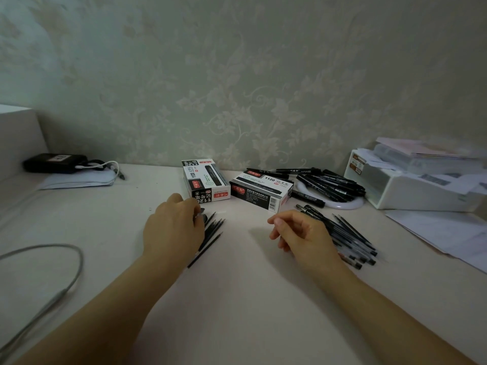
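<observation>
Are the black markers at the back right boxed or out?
Out. The markers lie in a loose pile beside the right box, not inside it. Whether that box holds more cannot be told.

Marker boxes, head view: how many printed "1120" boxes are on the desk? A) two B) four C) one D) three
A: the left marker box lies just beyond the left hand, the right marker box lies beside it, and no third one shows.

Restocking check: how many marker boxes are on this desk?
2. One marker box sits just beyond the left hand; the second marker box lies right of it, beside the loose markers. None appears hidden.
</observation>
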### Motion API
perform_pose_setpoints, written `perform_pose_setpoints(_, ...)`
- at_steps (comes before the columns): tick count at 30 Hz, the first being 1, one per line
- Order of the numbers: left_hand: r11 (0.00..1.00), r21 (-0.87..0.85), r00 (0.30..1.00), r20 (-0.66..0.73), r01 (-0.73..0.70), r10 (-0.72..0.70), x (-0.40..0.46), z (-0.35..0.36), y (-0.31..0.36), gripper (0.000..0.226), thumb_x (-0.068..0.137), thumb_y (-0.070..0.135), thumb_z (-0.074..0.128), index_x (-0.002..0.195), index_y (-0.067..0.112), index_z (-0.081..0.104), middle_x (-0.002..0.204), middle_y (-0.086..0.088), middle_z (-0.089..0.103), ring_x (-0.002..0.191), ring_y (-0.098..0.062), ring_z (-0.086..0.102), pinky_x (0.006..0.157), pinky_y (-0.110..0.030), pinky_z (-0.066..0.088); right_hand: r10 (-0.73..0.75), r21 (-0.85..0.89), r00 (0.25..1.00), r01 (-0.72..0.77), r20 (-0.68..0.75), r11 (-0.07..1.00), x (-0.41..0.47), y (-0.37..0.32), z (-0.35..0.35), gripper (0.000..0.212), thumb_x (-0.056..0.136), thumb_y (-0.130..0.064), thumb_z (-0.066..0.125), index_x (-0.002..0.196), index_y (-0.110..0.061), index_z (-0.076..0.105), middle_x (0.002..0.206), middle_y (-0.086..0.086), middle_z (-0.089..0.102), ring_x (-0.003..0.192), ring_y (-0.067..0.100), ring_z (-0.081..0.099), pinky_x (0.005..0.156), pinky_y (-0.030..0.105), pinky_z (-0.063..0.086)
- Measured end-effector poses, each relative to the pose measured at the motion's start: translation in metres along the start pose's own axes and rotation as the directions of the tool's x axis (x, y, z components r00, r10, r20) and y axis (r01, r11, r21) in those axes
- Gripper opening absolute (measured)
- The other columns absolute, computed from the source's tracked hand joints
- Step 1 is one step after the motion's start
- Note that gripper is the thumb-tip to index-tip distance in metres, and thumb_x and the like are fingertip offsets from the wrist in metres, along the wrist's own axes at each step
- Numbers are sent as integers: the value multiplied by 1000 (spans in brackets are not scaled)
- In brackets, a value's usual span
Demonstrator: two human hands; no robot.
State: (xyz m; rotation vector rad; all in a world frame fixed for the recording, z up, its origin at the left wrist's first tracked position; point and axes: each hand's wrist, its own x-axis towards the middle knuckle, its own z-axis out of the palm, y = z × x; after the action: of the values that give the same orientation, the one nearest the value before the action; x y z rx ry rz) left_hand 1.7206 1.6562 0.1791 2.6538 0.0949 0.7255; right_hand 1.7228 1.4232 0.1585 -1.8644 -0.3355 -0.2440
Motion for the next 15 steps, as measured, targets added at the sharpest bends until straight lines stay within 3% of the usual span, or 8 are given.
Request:
perform_pose_setpoints(3,993,-64,995,-10,-96,95,-3,2,9,20,92,23,52,107,19,66,104,-1,58,90,-22,58,74,-34,49,-233,-383,966,175,-111,907,2,0,-9,10,91,-15,67,93,-25,70,80,-14,67,74,2,61,67,9,46)
perform_pose_setpoints(6,965,-125,972,32,-229,235,-10,6,22,18,93,26,53,105,23,67,101,6,56,82,-10,54,71,-24,45,-365,-707,924,180,-117,684,4,0,-20,15,88,-16,69,103,-19,68,98,-7,63,87,13,56,75,27,48)
perform_pose_setpoints(8,940,-162,943,99,-299,317,-17,9,28,17,94,28,52,104,26,66,93,11,53,76,-5,51,70,-21,46,-321,-809,939,91,-125,580,4,2,-25,22,88,-22,68,110,-18,68,106,-1,61,95,21,55,79,37,46)
perform_pose_setpoints(10,918,-189,911,158,-349,380,-23,13,33,18,94,29,51,104,27,66,90,13,52,76,-4,51,70,-22,48,-225,-857,965,3,-133,516,3,5,-28,26,90,-29,65,114,-21,65,110,-1,57,98,21,52,81,36,44)
perform_pose_setpoints(15,899,-221,883,204,-378,422,-26,15,34,18,95,30,51,104,29,66,93,14,55,74,-3,50,71,-24,50,-90,-872,986,-79,-139,483,3,9,-30,23,95,-36,56,111,-22,63,113,-1,54,100,19,47,80,32,43)
